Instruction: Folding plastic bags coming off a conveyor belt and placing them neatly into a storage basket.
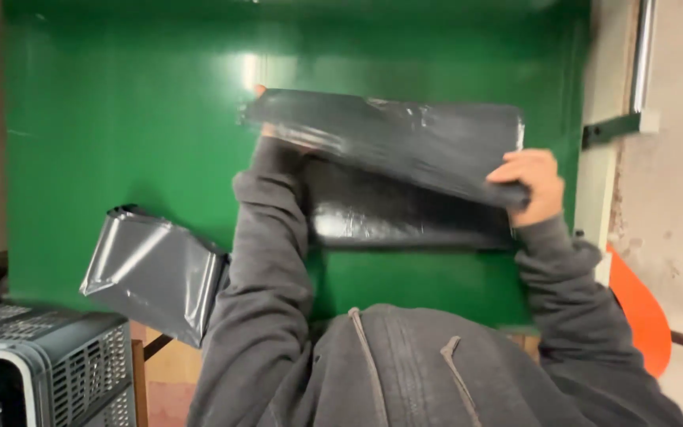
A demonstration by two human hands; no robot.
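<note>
A dark grey plastic mailer bag is held up over the green table, its flap folded forward over a shiny black lower part. My right hand grips the bag's right edge, fingers curled over it. My left hand is almost wholly hidden behind the bag's left corner; only a fingertip shows above it. Both arms wear grey hoodie sleeves. A second grey plastic bag lies crumpled at the table's left front edge, beside my left elbow.
A grey perforated metal machine stands at the lower left. An orange curved object sits at the lower right by a rough wall. A metal bracket and bar are fixed at the table's right side.
</note>
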